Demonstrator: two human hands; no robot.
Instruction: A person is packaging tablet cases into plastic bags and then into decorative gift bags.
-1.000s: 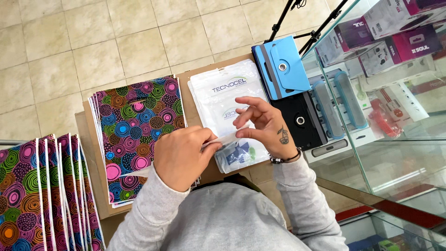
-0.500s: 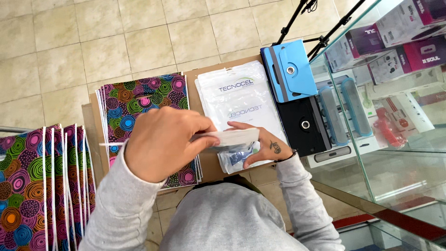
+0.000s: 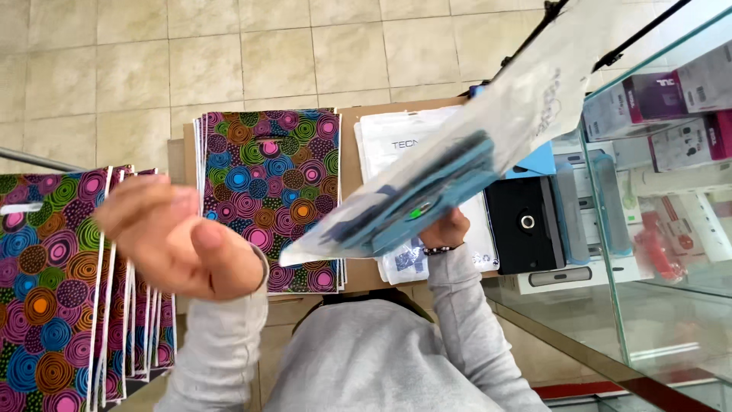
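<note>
currently the right hand point(image 3: 446, 229) grips the lower end of a clear plastic packet point(image 3: 488, 137) with a blue case point(image 3: 423, 200) inside it, raised off the counter and slanting up toward the camera; the fingers are closed around the packet's edge, mostly hidden behind it. the left hand point(image 3: 179, 240) is lifted, blurred, fingers loosely curled and holding nothing that can be made out.

handling judgement: the packet looks light and thin. its film is glossy and likely slippery, and the unfilled upper part flops, while the case inside gives the lower half some stiffness. the firmest hold would be where the case sits, pinched across both faces, not by the empty film end. it does not look fragile, though the film could crease or tear.

surroundings: a white flat packet point(image 3: 396, 141) lies on the brown counter point(image 3: 349, 145) beneath the raised one. a stack of multicoloured circle-patterned bags point(image 3: 267, 175) lies just left of it, and more of the same bags point(image 3: 53, 282) hang at the far left. a black case point(image 3: 526, 225) sits to the right, just beside a glass display cabinet point(image 3: 656, 305) holding boxed goods. the cabinet edge stands close on the right; the bag stack crowds the left.
</note>
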